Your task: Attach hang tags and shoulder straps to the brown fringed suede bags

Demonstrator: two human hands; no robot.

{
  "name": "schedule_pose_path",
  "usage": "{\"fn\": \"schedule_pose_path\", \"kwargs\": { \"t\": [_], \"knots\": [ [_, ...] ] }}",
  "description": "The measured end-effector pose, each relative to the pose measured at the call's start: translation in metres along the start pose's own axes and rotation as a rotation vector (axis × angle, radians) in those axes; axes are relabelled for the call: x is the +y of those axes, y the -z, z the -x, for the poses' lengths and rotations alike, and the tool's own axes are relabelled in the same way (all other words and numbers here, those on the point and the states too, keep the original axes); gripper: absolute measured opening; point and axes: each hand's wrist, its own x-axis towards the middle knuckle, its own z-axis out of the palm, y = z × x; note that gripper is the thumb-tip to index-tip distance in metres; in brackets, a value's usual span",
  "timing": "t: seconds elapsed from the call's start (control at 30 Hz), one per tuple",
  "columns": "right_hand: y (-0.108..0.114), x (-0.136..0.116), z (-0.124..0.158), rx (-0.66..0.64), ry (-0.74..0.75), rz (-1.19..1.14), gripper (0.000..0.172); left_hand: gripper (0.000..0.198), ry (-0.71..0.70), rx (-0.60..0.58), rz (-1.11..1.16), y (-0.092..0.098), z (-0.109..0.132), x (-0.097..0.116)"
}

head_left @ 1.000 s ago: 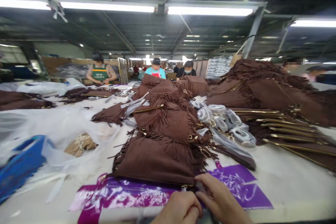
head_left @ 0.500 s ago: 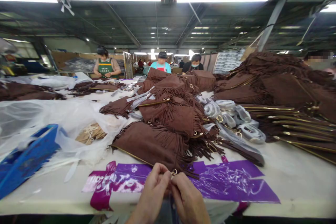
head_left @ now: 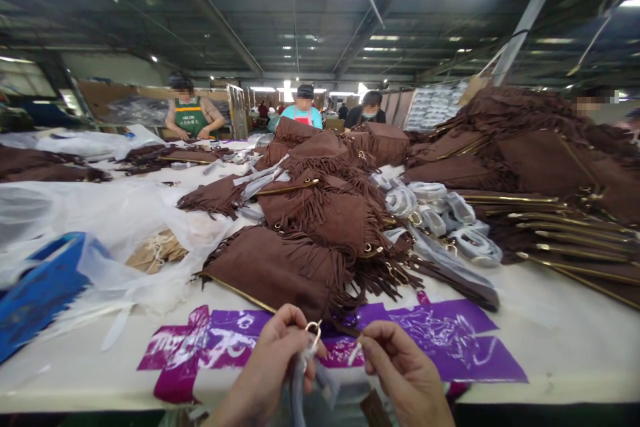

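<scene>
My left hand (head_left: 273, 360) is closed around a strap (head_left: 297, 387) wrapped in clear plastic, with its gold clasp (head_left: 313, 330) sticking up above the fingers. To the right, my right hand (head_left: 407, 373) is pinched at the fingertips on a small whitish scrap (head_left: 356, 351), apart from the clasp. Below it, a short brown piece (head_left: 374, 408) shows near the table edge. Just beyond both hands lies a brown fringed bag (head_left: 280, 270) with a gold zipper along its near edge.
More fringed bags (head_left: 540, 160) are heaped on the right, beside coiled plastic-wrapped straps (head_left: 475, 248). Purple tape (head_left: 450, 340) covers part of the table (head_left: 560, 347). A blue holder (head_left: 45, 293), clear plastic and paper tags (head_left: 157, 251) lie left. Several people stand across the table.
My hands have moved apart, the right one going rightward. The gold clasp and plastic-wrapped strap now show plainly in my left hand. The view has tilted down slightly.
</scene>
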Motion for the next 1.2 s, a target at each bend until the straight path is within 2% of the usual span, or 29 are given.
{"fn": "schedule_pose_path", "kwargs": {
  "t": [0.13,0.27,0.4,0.5,0.57,0.63,0.8,0.93,1.0,1.13,1.2],
  "knots": [
    [-0.015,0.01,-0.011,0.049,0.019,-0.079,0.027,0.037,0.026,0.002,0.061,0.004,0.002,0.004],
    [-0.032,0.022,-0.007,0.058,0.074,0.05,0.025,0.039,0.063,0.04,0.134,0.004,0.001,0.005],
    [-0.032,0.026,0.0,0.175,0.288,0.283,0.015,0.042,0.11,0.05,0.215,0.002,0.002,0.009],
    [-0.028,0.025,0.001,0.154,0.499,0.383,0.007,0.043,0.12,0.052,0.241,0.001,0.002,0.011],
    [-0.029,0.025,0.0,0.128,0.553,0.423,0.006,0.042,0.116,0.048,0.249,0.001,0.002,0.01],
    [-0.032,0.027,0.001,0.109,0.541,0.426,0.008,0.041,0.104,0.041,0.248,0.003,0.0,0.007],
    [-0.045,0.033,0.004,0.093,0.403,0.38,0.018,0.041,0.051,-0.009,0.152,0.007,-0.004,-0.004],
    [-0.049,0.035,0.002,0.071,0.345,0.388,0.028,0.051,0.067,-0.132,-0.083,0.009,-0.005,0.0],
    [-0.048,0.035,0.0,0.079,0.335,0.391,0.031,0.047,0.027,-0.118,-0.33,0.012,-0.005,0.009],
    [-0.046,0.034,-0.002,0.093,0.331,0.421,0.034,0.032,-0.301,0.046,-0.962,0.02,-0.008,0.031],
    [-0.047,0.033,-0.003,0.092,0.332,0.43,0.035,0.037,-0.424,0.016,-1.192,0.022,-0.013,0.038]
  ]
}}
